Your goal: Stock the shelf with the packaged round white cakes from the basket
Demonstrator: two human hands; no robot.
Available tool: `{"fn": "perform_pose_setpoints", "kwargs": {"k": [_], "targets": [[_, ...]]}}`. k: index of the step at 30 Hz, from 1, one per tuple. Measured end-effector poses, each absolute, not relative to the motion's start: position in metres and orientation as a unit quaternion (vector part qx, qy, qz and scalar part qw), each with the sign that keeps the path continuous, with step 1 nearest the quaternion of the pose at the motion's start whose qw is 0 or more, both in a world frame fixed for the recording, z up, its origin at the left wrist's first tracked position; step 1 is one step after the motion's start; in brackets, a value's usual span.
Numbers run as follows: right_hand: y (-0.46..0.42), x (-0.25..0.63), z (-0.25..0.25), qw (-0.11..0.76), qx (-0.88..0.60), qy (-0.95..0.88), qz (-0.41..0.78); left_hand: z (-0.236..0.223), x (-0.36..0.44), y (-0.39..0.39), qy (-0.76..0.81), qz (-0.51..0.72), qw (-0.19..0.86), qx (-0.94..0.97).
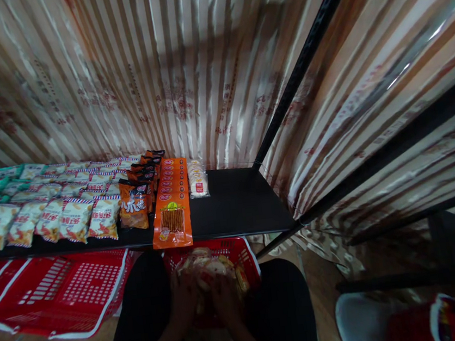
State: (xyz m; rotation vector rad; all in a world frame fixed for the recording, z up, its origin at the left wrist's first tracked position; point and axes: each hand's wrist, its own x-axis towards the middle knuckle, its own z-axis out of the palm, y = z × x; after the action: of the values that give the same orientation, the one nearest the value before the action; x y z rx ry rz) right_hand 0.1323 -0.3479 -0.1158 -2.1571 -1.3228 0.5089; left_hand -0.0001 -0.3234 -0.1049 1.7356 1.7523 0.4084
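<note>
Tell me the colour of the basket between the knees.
The basket is red, with white along its right edge; the head view shows it.

Light is dim — left hand (pixel 184 295) and right hand (pixel 225 295) lie shadowed — with glare streaking striped sheeting (pixel 198 59).

Large characters on the front brown bag (pixel 133 206) seem to include 爪. Print on the white snack bags (pixel 76 219), orange packets (pixel 170 203), red label (pixel 199 187) of the clear packet (pixel 197 174) and striped curtain (pixel 182 60) is too small or blurred to read.
</note>
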Motion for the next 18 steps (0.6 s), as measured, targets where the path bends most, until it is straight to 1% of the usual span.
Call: {"fn": "perform_pose_setpoints", "kwargs": {"k": [2, 6, 10, 14, 18], "targets": [[-0.352, 0.131, -0.109, 0.291, -0.792, -0.491, 0.217, -0.109, 0.001, -0.33, 0.671, 0.124, 0.307, 0.663], [-0.351, 0.132, -0.104, 0.311, -0.753, -0.488, 0.314, -0.107, 0.0, -0.34, 0.645, 0.048, 0.284, 0.708], [-0.345, 0.136, -0.114, 0.369, -0.742, -0.423, 0.368, -0.106, 0.001, -0.342, 0.649, 0.023, 0.247, 0.72], [-0.345, 0.139, -0.125, 0.424, -0.738, -0.365, 0.377, -0.113, 0.002, -0.339, 0.669, 0.033, 0.207, 0.713], [-0.347, 0.139, -0.124, 0.43, -0.766, -0.335, 0.341, -0.127, -0.002, -0.338, 0.662, 0.085, 0.187, 0.721]]}}
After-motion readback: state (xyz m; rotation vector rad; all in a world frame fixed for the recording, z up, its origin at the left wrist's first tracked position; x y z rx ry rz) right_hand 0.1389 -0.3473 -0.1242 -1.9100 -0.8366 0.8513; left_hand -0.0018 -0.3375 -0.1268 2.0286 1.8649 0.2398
